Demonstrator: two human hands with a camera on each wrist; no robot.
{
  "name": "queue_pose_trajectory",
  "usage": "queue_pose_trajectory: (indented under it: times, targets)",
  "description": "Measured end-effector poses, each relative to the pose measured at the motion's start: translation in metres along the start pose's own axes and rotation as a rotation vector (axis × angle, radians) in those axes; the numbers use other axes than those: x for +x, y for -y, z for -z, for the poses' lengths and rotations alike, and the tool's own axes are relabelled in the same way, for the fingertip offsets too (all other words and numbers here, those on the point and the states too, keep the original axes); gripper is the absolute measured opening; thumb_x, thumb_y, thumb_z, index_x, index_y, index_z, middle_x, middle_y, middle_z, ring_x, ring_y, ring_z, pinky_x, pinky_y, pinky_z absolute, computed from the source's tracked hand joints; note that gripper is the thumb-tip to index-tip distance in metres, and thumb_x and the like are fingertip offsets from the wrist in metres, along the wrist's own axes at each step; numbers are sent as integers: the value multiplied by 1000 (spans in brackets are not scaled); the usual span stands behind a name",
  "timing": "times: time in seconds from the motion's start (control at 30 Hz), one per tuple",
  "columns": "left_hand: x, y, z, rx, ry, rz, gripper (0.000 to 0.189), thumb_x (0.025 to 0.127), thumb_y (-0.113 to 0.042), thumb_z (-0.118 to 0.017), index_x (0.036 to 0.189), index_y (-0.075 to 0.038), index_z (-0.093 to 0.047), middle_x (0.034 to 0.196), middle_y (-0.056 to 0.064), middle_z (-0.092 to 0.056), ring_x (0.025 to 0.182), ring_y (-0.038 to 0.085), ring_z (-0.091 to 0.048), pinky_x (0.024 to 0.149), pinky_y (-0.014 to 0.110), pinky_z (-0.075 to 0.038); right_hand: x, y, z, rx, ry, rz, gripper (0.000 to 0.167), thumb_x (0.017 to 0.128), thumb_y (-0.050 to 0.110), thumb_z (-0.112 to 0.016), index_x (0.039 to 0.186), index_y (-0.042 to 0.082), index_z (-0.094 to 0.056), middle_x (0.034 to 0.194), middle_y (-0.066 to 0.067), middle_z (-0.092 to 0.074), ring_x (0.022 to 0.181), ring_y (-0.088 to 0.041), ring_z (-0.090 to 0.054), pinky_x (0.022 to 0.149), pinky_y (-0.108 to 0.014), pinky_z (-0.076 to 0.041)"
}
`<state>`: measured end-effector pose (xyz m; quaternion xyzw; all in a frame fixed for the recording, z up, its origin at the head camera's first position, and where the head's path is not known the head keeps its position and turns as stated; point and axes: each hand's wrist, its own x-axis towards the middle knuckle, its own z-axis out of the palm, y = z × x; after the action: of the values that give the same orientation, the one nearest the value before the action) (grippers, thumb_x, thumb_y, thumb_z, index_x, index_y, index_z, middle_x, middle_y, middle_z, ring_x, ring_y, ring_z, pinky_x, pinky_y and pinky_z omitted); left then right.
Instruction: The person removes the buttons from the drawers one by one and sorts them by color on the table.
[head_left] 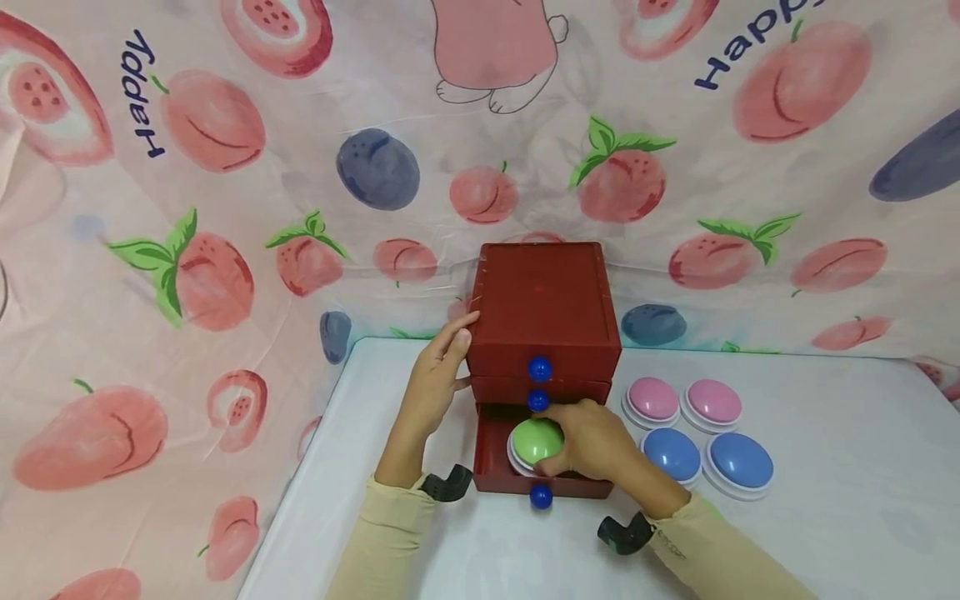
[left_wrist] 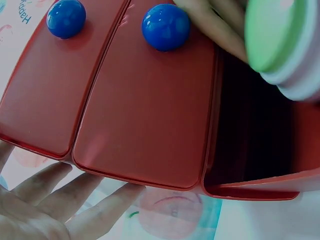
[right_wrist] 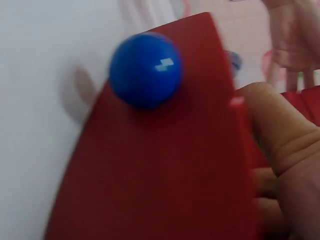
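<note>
A red drawer cabinet (head_left: 543, 300) with blue ball knobs stands in the middle, its bottom drawer (head_left: 498, 481) pulled out. My right hand (head_left: 596, 442) reaches into that drawer and grips a green push light (head_left: 537, 442), a green dome on a white base. In the left wrist view the push light (left_wrist: 272, 37) is tilted above the drawer opening. My left hand (head_left: 433, 383) rests its extended fingers against the cabinet's left side. In the right wrist view, the drawer front and its blue knob (right_wrist: 146, 70) hide the push light.
Right of the cabinet, two pink push lights (head_left: 652, 399) sit behind two blue push lights (head_left: 741, 461) on the white table (head_left: 322, 500). A fruit-print cloth (head_left: 525, 167) hangs behind the cabinet. The upper drawers (left_wrist: 145, 110) are closed.
</note>
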<state>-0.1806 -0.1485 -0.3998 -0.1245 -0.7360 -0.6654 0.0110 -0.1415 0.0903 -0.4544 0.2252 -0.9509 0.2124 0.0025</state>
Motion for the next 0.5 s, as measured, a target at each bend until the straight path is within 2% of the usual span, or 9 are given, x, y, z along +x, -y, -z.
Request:
queue_pose_trajectory:
  times: [0.13, 0.27, 0.5]
  targets:
    - [0, -1, -1, 1, -3, -1, 41, 106, -47, -50, 144, -34, -56, 153, 3, -47, 139, 30, -50, 91, 62, -55, -6, -1, 15, 2, -13, -36, 59, 64, 48, -94, 112, 20, -75, 89, 7, -72, 77, -11, -61, 64, -28, -51]
    - [-1, -2, -1, -6, -3, -3, 41, 107, -46, -50, 145, -33, -56, 154, 3, -46, 139, 31, -50, 92, 63, -55, -13, 1, 33, 13, -10, -78, 59, 63, 49, -94, 110, 19, -75, 90, 7, -72, 79, -12, -61, 65, -30, -51]
    - [-1, -1, -1, -1, 2, -3, 41, 107, -47, -49, 145, -33, -55, 155, 2, -44, 141, 32, -48, 93, 64, -53, -32, 2, 64, -36, -42, -147, 63, 63, 52, -93, 115, 21, -75, 88, 6, -74, 75, -13, -60, 59, -30, -47]
